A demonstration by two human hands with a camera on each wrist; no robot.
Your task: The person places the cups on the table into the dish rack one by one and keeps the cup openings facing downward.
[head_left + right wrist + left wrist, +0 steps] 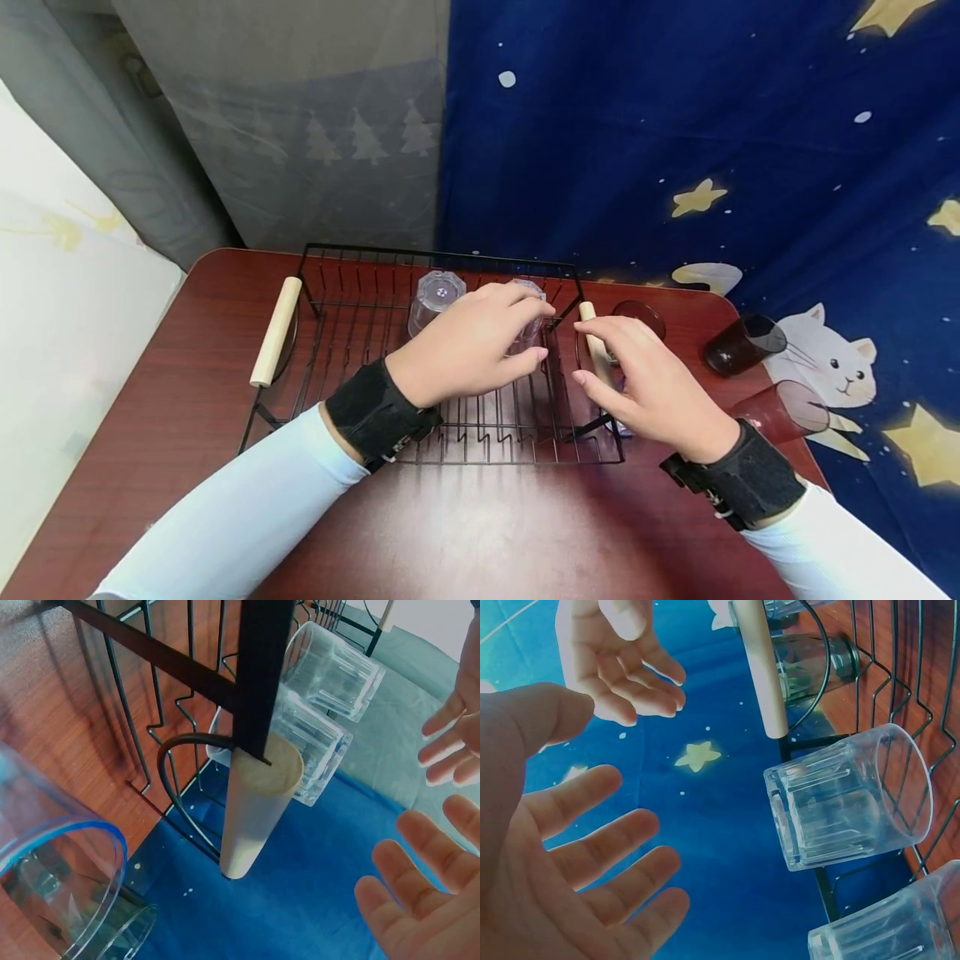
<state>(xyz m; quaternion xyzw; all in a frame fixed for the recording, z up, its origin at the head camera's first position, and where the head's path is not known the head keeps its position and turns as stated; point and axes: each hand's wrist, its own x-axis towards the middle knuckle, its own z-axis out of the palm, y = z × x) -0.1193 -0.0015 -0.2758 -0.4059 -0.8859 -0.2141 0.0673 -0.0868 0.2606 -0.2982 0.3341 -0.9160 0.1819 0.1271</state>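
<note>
hovering above the wire rack (487, 463), the left hand (480, 342) holds nothing, its thumb set wide from loosely bent fingers. the right hand (648, 383) is also empty, thumb and fingers well apart, over the right wooden handle (598, 346); the right wrist view shows a gap between that hand and the wood. two clear cups sit upside down in the rack, bases up: the near cup (840, 806) is beside the right handle and partly hidden by the left hand in the head view, and the far cup (441, 293) stands to its left. in the left wrist view, the fingers and the near cup are apart.

both cups look light, stiff and smooth, probably slippery if wet; whether they are glass or plastic i cannot tell, so i would treat them as fragile. the ribbed side wall just under the thick base seems the best place to take hold, thumb opposite fingers, with a gentle squeeze.

no brand or label can be read on the cups or rack. each black wrist strap (382, 408) bears small pale marks, too small to read. a dark cup (738, 346) and a red cup (783, 408) are off to the right on the surface (480, 525).
</note>
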